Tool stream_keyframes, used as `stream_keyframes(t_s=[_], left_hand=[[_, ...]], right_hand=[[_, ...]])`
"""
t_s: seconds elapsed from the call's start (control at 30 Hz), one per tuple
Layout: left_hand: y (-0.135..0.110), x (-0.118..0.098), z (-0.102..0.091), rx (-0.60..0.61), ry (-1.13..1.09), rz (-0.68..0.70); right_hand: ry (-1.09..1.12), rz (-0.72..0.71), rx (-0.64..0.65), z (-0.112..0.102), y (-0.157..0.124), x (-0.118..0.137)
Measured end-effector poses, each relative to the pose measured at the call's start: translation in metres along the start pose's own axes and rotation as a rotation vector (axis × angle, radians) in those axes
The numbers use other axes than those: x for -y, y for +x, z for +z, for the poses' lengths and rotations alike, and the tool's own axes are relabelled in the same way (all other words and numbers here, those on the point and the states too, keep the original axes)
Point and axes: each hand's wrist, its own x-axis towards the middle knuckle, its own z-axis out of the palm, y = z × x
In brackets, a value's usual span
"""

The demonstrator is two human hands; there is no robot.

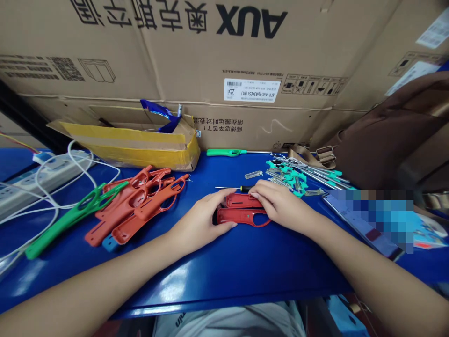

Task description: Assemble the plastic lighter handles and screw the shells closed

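Observation:
Two red lighter casing halves (242,216) lie side by side in front of me, hollow insides facing up. My left hand (203,217) grips their left ends between thumb and fingers. At the right end of the upper half, my right hand (277,203) has its fingers pinched together on the plastic; the exact contact is partly hidden. Just behind the casing halves is a thin screwdriver (228,188), its dark handle partly covered by my right hand. Clear fuel tanks (253,175) and teal plastic parts (296,180) with metal rods lie beyond that hand.
Several red casing halves (115,208) and green ones (70,220) are piled at left, beside a power strip (45,180) with white cables. A yellow-taped carton (140,152) and a green lighter (226,152) stand behind. A phone (361,224) and brown bag (382,126) are at right.

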Motion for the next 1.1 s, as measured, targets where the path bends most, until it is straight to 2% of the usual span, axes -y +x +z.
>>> stream_keyframes(t_s=[0.13,0.33,0.5,0.63,0.73,0.87,0.93,1.0,1.1], left_hand=[[-0.002,-0.001,0.0,-0.01,0.007,-0.037],[-0.001,0.0,-0.001,-0.067,0.066,0.01],[0.006,0.011,-0.004,-0.122,0.051,-0.008],[0.008,0.014,-0.003,-0.147,0.014,-0.023],[0.008,0.01,-0.003,-0.166,0.028,0.037],[0.006,-0.001,-0.007,-0.174,0.073,0.124],[0.004,-0.006,-0.009,-0.147,0.087,0.177],[0.003,-0.01,-0.011,-0.085,0.098,0.236],[-0.001,-0.015,-0.013,0.039,0.138,0.304]], right_hand=[[-0.04,-0.001,-0.045,-0.003,0.0,0.0],[-0.061,0.003,-0.057,-0.009,-0.001,0.003],[0.037,-0.162,0.086,-0.014,-0.005,0.011],[0.084,-0.218,0.17,-0.006,-0.007,0.018],[0.054,-0.251,0.189,0.001,-0.005,0.018],[-0.02,-0.282,0.115,0.004,-0.001,0.016],[-0.051,-0.245,0.04,0.003,0.001,0.015],[-0.083,-0.163,-0.05,-0.001,0.001,0.014],[-0.167,0.039,-0.203,-0.009,0.001,0.005]])
